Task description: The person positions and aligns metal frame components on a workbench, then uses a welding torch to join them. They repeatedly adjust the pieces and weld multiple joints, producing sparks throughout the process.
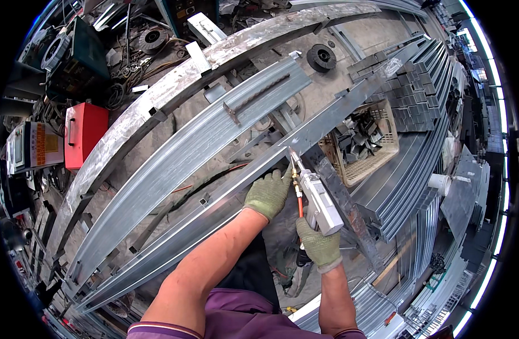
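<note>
My right hand (pixel 320 244), in a green knit glove, is closed around the rear of a silver, box-bodied welding gun (pixel 320 202). The gun's narrow nozzle points away from me, its tip at a long grey steel channel (pixel 321 125). An orange hose (pixel 300 207) runs along the gun from brass fittings. My left hand (pixel 268 194), gloved alike, is at the channel's near edge, just left of the nozzle. Its fingers are curled and close together; what they grip is hidden. Beyond the channel lies a wider, curved steel channel (pixel 197 144) with a rusty bar (pixel 259 96) on it.
A cream plastic crate (pixel 390 127) of metal offcuts sits right of the gun, beside stacked steel profiles (pixel 423 169). A large curved beam (pixel 158 93) arcs across the far side. A red box (pixel 85 135) stands left; a black spool (pixel 321 58) lies far off. Cables cross the floor.
</note>
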### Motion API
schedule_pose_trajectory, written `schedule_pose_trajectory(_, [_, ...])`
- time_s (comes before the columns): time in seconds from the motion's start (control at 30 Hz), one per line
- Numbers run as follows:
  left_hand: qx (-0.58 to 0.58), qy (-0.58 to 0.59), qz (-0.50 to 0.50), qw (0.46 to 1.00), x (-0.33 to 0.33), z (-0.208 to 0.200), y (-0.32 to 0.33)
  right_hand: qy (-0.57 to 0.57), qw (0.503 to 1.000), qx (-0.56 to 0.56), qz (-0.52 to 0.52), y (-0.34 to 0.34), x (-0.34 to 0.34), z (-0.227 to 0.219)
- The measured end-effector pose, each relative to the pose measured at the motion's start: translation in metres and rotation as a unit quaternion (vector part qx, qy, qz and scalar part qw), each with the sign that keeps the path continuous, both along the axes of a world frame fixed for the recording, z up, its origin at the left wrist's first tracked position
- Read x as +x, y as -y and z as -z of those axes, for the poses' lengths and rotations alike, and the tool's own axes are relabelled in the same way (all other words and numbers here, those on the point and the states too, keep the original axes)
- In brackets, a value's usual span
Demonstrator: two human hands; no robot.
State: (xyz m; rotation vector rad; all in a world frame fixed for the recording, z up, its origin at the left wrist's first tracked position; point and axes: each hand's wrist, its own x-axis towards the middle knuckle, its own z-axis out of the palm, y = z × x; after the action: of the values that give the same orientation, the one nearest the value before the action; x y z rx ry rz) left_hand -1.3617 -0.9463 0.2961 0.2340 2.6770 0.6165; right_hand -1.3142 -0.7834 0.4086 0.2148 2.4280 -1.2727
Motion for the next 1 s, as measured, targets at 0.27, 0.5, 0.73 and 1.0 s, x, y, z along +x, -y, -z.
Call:
schedule_pose_trajectory(0.27, [-0.002, 0.004, 0.004, 1.0, 0.0, 0.0, -0.001, -0.027, 0.998, 0.037, -0.05, -0.003, 0.004, 0.006])
schedule_pose_trajectory(0.5, [0.005, -0.005, 0.001, 1.0, 0.002, 0.002, 0.0, -0.015, 0.998, 0.057, -0.013, 0.009, 0.001, 0.001])
schedule_pose_trajectory(0.73, [0.009, 0.005, -0.001, 1.0, 0.001, 0.001, 0.001, -0.032, 0.995, 0.086, -0.03, 0.007, 0.003, 0.006])
schedule_pose_trajectory(1.0, [0.009, 0.004, 0.0, 1.0, 0.001, 0.001, 0.0, -0.097, 0.99, 0.088, -0.058, 0.003, 0.009, 0.014])
